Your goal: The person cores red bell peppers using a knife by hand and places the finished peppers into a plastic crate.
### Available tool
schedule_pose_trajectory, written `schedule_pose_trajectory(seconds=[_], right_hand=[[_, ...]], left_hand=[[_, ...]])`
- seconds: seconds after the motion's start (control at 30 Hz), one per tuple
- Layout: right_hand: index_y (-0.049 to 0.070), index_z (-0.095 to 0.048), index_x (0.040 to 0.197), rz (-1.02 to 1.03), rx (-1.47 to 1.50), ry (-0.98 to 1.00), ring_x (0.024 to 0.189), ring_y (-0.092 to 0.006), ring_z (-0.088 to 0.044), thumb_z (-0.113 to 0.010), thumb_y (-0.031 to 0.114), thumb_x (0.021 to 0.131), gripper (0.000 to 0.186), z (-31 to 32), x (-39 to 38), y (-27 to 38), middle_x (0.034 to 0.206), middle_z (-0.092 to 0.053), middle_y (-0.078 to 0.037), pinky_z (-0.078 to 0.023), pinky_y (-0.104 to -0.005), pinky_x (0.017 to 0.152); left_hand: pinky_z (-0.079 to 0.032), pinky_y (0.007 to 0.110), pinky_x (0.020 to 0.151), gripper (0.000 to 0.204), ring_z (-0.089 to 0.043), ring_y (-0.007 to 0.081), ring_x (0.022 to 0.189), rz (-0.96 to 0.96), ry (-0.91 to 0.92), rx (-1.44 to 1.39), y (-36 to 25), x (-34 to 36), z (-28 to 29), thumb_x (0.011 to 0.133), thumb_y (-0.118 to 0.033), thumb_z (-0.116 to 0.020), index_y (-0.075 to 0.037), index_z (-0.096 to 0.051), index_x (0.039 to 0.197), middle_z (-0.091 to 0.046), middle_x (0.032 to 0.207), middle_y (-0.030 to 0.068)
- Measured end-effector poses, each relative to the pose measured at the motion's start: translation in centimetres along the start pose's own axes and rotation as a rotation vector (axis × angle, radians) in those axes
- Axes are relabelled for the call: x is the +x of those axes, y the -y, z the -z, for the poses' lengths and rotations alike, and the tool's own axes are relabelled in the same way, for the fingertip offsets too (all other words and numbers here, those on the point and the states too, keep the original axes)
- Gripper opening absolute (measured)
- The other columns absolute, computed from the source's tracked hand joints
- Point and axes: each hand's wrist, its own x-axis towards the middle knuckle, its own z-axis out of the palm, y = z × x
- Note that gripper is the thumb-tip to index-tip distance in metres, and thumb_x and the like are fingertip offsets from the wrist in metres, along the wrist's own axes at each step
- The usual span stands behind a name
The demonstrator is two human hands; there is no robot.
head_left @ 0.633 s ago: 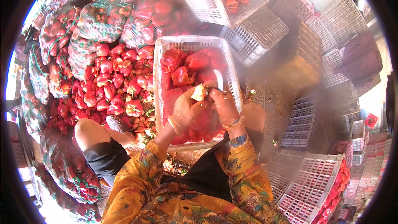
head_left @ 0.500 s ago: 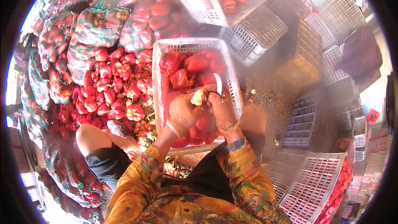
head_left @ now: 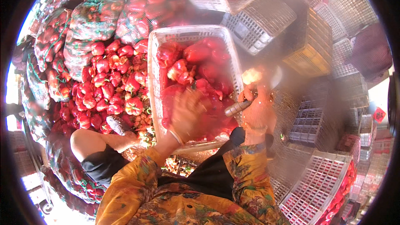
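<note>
A white plastic crate [head_left: 151,79] holding red peppers [head_left: 196,53] sits between my legs. My left hand [head_left: 187,112], smeared by motion, is over the peppers in its lower half; whether it grips anything is unclear. At the crate's right edge my right hand [head_left: 256,110] is closed on a knife [head_left: 235,107], its dark handle slanting leftward and its blurred blade up beside a pale pepper core [head_left: 252,76]. The core is at the top of that hand's fingers.
Loose peppers [head_left: 102,81] and trimmings lie left of the crate, with mesh sacks of peppers [head_left: 91,21] around them. Stacked white crates [head_left: 258,27], a yellow crate [head_left: 310,46] and a tilted crate [head_left: 312,185] beside peppers stand to the right. My bent knee [head_left: 83,143] is at lower left.
My hands have separated. My right hand moved right, to the crate's edge, taking the knife and pale core; my left hand left the core and now blurs over the peppers.
</note>
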Motion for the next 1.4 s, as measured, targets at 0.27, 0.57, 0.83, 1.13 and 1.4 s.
schedule_pose_trajectory(seconds=[0.27,0.57,0.83,1.13,1.4], right_hand=[[0.008,-0.058,0.125,0.054,-0.152,0.118,0.06,-0.0123,-0.048,-0.049,0.016,0.102,0.026,-0.4,-0.9,-1.3,0.08,-0.051,-0.001,-0.045,-0.0287,0.055],[0.01,-0.059,0.098,-0.056,-0.059,0.073,0.057,-0.0097,-0.045,-0.057,0.022,0.098,0.013,-2.3,-0.4,-4.0,0.076,-0.052,0.0,-0.045,-0.0301,0.054],[0.007,-0.057,0.092,-0.035,-0.066,0.038,0.059,-0.009,-0.047,-0.056,0.022,0.097,0.016,-1.4,-1.1,-2.0,0.08,-0.054,-0.001,-0.044,-0.028,0.054],[0.006,-0.057,0.091,-0.064,-0.165,0.051,0.056,-0.0099,-0.046,-0.054,0.023,0.098,0.018,-4.7,-1.3,-2.8,0.07,-0.05,-0.001,-0.045,-0.0291,0.053],[0.006,-0.064,0.11,-0.268,-0.296,0.448,0.056,-0.0055,-0.053,-0.058,0.024,0.103,0.02,-8.3,-9.5,-8.3,0.075,-0.062,0.001,-0.04,-0.0262,0.046]], left_hand=[[-0.048,0.051,0.093,0.024,-0.056,0.0364,0.117,0.089,0.338,0.005,0.3,-4.3,0.8,0.084,-0.023,-0.064,-0.015,-0.066,0.107,-0.059,0.124,0.0101],[-0.023,0.068,0.114,0.052,-0.033,0.0465,0.143,0.219,0.591,0.04,-2.7,-3.8,-3.8,0.092,-0.038,-0.057,-0.011,-0.058,0.136,-0.045,0.148,0.0223],[-0.052,0.049,0.088,0.029,-0.063,0.0389,0.102,0.375,0.177,-0.249,0.3,-1.0,-3.8,0.089,-0.036,-0.065,-0.011,-0.07,0.104,-0.064,0.109,0.0179],[-0.056,0.045,0.075,0.023,-0.068,0.0391,0.084,0.608,0.096,-0.396,10.2,3.0,-6.7,0.085,-0.023,-0.067,-0.011,-0.07,0.105,-0.068,0.087,0.0191],[-0.045,0.022,0.058,0.014,-0.056,0.007,0.066,0.964,-0.921,-0.885,11.8,-8.8,9.5,0.096,-0.002,-0.063,-0.003,-0.069,0.109,-0.064,0.081,-0.0009]])
